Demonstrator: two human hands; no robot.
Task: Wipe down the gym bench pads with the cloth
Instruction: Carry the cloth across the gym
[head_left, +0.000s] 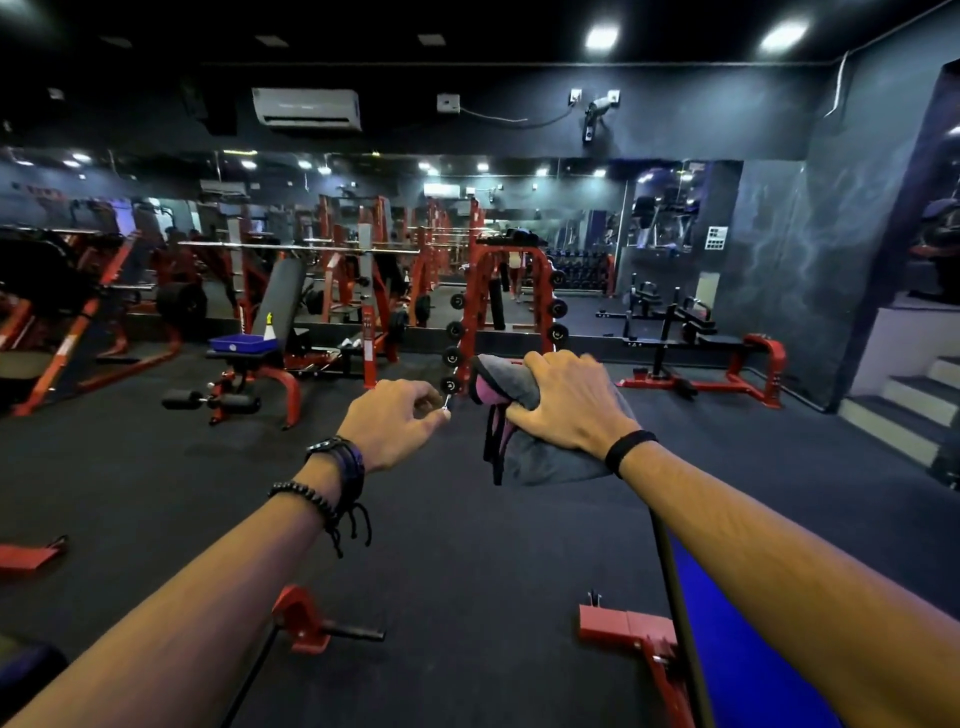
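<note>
Cloth (524, 410) sat bunched in the right hand (563, 402) just right of the frame's centre, held out in the air above the dark gym floor (156, 493). It was grey with a pink and black edge, and loose folds hung below the hand, which suggested a soft, light, limp thing that would drape and slip out of shape rather than hold one. It looked best gripped as a wad, as here, with enough gathered in the palm that a flat face could be pressed on a pad.

The right hand's fingers (540, 364) were clenched over the top of the cloth, knuckles up, the arm stretched forward from the lower right of the frame with a dark band at the wrist.

The left hand (395, 423) reached forward beside it, just left of centre and apart from the cloth. Its fingers were curled loosely with thumb and forefinger nearly meeting; whether they pinched anything could not be told. Bracelets ringed that wrist.

An inclined bench (275, 299) with a grey back pad stood at middle left, well apart from both hands, a blue tray (241, 343) resting on its seat. No pad was under the cloth, so wiping seemed not yet begun on that bench.
</note>
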